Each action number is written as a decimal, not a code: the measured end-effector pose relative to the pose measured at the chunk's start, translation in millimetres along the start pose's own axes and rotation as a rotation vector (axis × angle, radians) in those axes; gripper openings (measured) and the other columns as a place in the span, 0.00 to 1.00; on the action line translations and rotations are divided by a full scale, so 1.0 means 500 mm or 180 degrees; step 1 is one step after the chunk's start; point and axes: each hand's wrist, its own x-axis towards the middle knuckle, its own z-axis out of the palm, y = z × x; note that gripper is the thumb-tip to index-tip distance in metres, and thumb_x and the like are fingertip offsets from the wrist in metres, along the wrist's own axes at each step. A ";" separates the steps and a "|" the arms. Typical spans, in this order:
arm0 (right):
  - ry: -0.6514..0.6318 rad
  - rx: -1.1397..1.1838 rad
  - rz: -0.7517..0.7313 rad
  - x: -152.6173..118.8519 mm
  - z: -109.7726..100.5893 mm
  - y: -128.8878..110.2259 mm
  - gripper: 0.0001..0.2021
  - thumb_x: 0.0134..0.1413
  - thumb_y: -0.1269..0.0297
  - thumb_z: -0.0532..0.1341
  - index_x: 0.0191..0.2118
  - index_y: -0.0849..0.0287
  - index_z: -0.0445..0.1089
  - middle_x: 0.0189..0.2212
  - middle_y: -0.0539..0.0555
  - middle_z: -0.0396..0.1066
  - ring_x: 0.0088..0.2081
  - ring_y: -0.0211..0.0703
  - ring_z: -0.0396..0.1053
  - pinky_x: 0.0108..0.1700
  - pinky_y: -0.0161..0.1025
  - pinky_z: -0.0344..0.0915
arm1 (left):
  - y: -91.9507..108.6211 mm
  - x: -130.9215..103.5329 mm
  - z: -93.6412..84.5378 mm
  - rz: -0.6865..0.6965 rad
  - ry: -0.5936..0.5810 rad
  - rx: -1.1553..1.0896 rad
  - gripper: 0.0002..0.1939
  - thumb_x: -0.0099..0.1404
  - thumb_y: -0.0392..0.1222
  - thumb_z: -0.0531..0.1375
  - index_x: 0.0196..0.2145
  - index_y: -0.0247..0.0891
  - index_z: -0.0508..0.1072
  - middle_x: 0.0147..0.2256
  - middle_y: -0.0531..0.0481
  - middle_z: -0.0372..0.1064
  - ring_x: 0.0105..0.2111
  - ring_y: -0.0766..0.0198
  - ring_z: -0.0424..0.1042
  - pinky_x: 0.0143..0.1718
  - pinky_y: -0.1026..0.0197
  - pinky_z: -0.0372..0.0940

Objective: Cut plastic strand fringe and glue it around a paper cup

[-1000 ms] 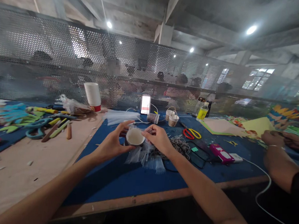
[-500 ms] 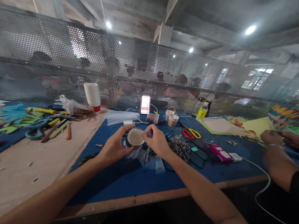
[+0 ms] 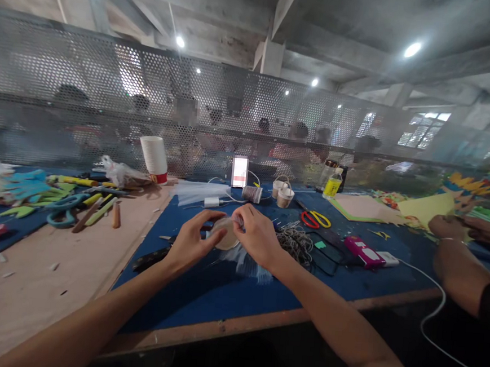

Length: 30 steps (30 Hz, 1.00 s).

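Note:
A small round paper cup (image 3: 227, 240), pale inside, is between my hands above the blue tabletop. My left hand (image 3: 194, 237) curves around its left side, with the thumb lying across it. My right hand (image 3: 258, 236) has thumb and fingertips pinched together at the cup's right rim; whatever they pinch is too small to make out. Thin clear plastic strips (image 3: 253, 266) lie just below the cup. To the right of my right hand is a tangled heap of grey cord (image 3: 295, 241). Part of the cup is hidden behind my fingers.
Behind stand a lit phone (image 3: 239, 172), a cord spool (image 3: 252, 193) and two small handled cups (image 3: 285, 196). Scissors (image 3: 315, 219) and a purple box (image 3: 363, 252) lie right, near a co-worker's hands (image 3: 449, 227). Stacked paper cups (image 3: 154, 156) and tools (image 3: 94, 211) are left.
The cup has tipped, so less of its opening shows. My left thumb has moved up across it, and my right fingers have shifted slightly left.

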 end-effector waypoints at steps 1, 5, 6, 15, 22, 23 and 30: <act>0.0026 -0.0076 -0.0113 -0.002 0.002 -0.005 0.08 0.58 0.76 0.55 0.39 0.56 0.64 0.38 0.54 0.71 0.40 0.43 0.69 0.41 0.37 0.64 | -0.004 0.002 0.000 0.0000 0.0071 0.0043 0.16 0.65 0.49 0.60 0.48 0.40 0.74 0.48 0.45 0.74 0.47 0.53 0.73 0.47 0.53 0.70; 0.0056 -0.0317 -0.0448 -0.010 0.012 -0.014 0.07 0.61 0.75 0.54 0.41 0.56 0.63 0.39 0.55 0.70 0.42 0.45 0.69 0.43 0.39 0.64 | -0.020 0.007 0.000 0.0021 0.0262 0.0271 0.10 0.65 0.46 0.60 0.40 0.39 0.77 0.39 0.47 0.77 0.40 0.56 0.75 0.41 0.57 0.70; 0.0042 -0.0332 -0.0482 -0.011 0.014 -0.015 0.07 0.61 0.75 0.54 0.41 0.56 0.63 0.39 0.55 0.70 0.42 0.46 0.69 0.43 0.39 0.64 | -0.023 0.008 -0.001 0.0028 0.0281 0.0333 0.10 0.65 0.46 0.60 0.38 0.39 0.77 0.38 0.47 0.77 0.39 0.57 0.75 0.39 0.57 0.70; -0.0032 -0.0110 -0.0249 -0.010 0.022 -0.011 0.08 0.57 0.76 0.56 0.38 0.55 0.62 0.37 0.53 0.70 0.40 0.42 0.69 0.41 0.37 0.63 | -0.036 0.016 -0.014 0.0081 -0.0003 0.0722 0.09 0.62 0.44 0.64 0.38 0.39 0.79 0.34 0.49 0.78 0.31 0.59 0.74 0.36 0.58 0.68; -0.0102 -0.0083 -0.0236 -0.009 0.024 -0.017 0.08 0.56 0.77 0.56 0.37 0.56 0.62 0.37 0.52 0.70 0.38 0.42 0.69 0.39 0.36 0.62 | -0.049 0.017 -0.015 0.0301 0.0046 0.1017 0.07 0.64 0.39 0.60 0.35 0.38 0.78 0.30 0.51 0.77 0.28 0.63 0.72 0.33 0.62 0.65; -0.0095 -0.0077 -0.0221 -0.009 0.024 -0.017 0.08 0.56 0.77 0.56 0.37 0.56 0.62 0.37 0.52 0.70 0.38 0.41 0.69 0.39 0.36 0.62 | -0.051 0.017 -0.015 0.0318 0.0041 0.1038 0.06 0.64 0.39 0.60 0.35 0.38 0.78 0.30 0.51 0.77 0.28 0.63 0.72 0.33 0.63 0.65; -0.0098 0.0019 -0.0142 -0.010 0.028 -0.016 0.07 0.57 0.75 0.57 0.38 0.56 0.63 0.37 0.52 0.70 0.39 0.41 0.69 0.39 0.36 0.62 | -0.055 0.019 -0.015 0.0366 -0.0029 0.1052 0.06 0.63 0.38 0.61 0.36 0.38 0.78 0.31 0.50 0.78 0.29 0.62 0.74 0.33 0.63 0.66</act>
